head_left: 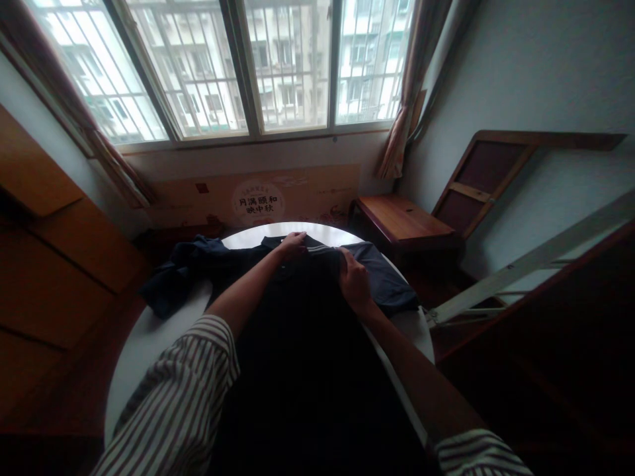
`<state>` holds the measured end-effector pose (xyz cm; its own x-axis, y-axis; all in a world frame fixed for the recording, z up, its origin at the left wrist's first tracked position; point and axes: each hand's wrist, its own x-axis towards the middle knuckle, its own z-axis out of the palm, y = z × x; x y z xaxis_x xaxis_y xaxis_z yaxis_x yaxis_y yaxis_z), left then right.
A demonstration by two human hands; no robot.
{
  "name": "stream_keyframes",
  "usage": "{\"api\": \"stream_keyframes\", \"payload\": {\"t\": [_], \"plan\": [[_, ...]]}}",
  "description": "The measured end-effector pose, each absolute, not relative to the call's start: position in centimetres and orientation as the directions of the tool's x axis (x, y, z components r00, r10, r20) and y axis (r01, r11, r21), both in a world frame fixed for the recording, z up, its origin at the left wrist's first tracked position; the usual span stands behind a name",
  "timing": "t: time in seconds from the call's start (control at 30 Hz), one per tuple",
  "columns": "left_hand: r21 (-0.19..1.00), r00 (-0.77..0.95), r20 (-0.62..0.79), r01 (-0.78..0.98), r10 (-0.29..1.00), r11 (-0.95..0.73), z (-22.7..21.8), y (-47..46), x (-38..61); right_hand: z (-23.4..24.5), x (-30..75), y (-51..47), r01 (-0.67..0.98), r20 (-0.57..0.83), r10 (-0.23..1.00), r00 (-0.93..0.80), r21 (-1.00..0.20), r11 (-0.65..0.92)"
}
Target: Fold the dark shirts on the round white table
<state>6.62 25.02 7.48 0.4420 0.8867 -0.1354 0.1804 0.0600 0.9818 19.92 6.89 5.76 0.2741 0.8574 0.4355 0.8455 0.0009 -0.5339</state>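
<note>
A black shirt (302, 344) with a collar lies spread over the round white table (133, 377), its lower part running toward me. My left hand (294, 245) is closed on the cloth by the collar. Two pale stripes run along the shirt's top edge between my hands. My right hand (354, 281) grips the same edge farther right, fingers curled over the fabric. Just beyond it lies a dark grey-blue piece of clothing (384, 281). On the table's left side a crumpled navy garment (173, 277) hangs partly over the rim.
Behind the table, a printed panel (208, 195) leans under the barred window (288, 66). A low wooden table (404, 218) is at the back right, beside a wooden frame (483, 165). A pale ladder-like rail (526, 258) slants along the right; wooden cabinets (64, 264) line the left.
</note>
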Motion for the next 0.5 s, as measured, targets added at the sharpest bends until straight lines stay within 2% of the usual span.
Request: {"api": "stream_keyframes", "payload": {"t": [0.1, 0.2, 0.27, 0.37, 0.5], "plan": [[0.954, 0.535, -0.246, 0.28, 0.808, 0.105, 7.4, 24.0, 6.6, 5.1, 20.5, 7.4, 0.824, 0.493, 0.845, 0.207, -0.554, 0.121], [0.933, 0.565, -0.268, 0.355, 0.78, 0.064, 7.1, 23.6, 6.5, 4.1, 20.1, 7.7, 0.808, 0.52, 0.853, -0.03, -0.49, 0.327], [0.926, 0.54, -0.218, 0.377, 0.813, -0.001, 7.0, 24.0, 6.4, 3.5, 19.5, 7.7, 0.796, 0.479, 0.86, -0.177, -0.445, 0.412], [0.9, 0.465, -0.091, 0.417, 0.881, -0.127, 6.6, 24.9, 5.9, 3.1, 18.6, 7.6, 0.828, 0.387, 0.871, -0.302, -0.347, 0.441], [0.796, 0.383, 0.084, 0.53, 0.92, -0.294, 5.3, 24.9, 4.5, 2.8, 17.9, 7.4, 0.835, 0.257, 0.86, -0.441, -0.235, 0.498]]}}
